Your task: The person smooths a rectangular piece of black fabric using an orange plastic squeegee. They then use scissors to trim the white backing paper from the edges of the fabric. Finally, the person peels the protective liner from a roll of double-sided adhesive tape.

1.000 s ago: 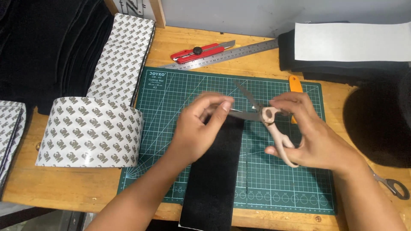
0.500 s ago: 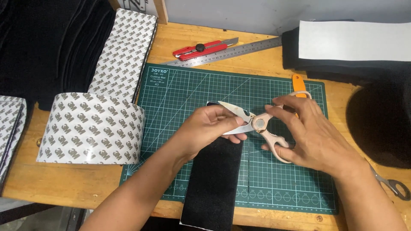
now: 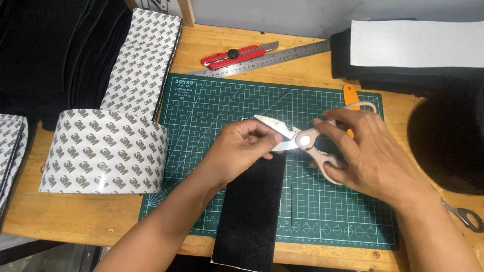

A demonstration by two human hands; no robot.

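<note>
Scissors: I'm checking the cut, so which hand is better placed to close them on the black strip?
Right hand: it grips the scissors. Left hand pins the black strip.

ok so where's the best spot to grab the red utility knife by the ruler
Probably the red utility knife is best taken around its red body, near the black slider, coming from above. It lies flat and angled beside the steel ruler, blade end pointing right, so pinch across its long sides.

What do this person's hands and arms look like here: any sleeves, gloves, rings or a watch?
Both arms are bare as far as the picture's lower edge: no sleeves show. The left hand and right hand wear no gloves. No ring, watch or wristband is visible on fingers or wrists.
</note>
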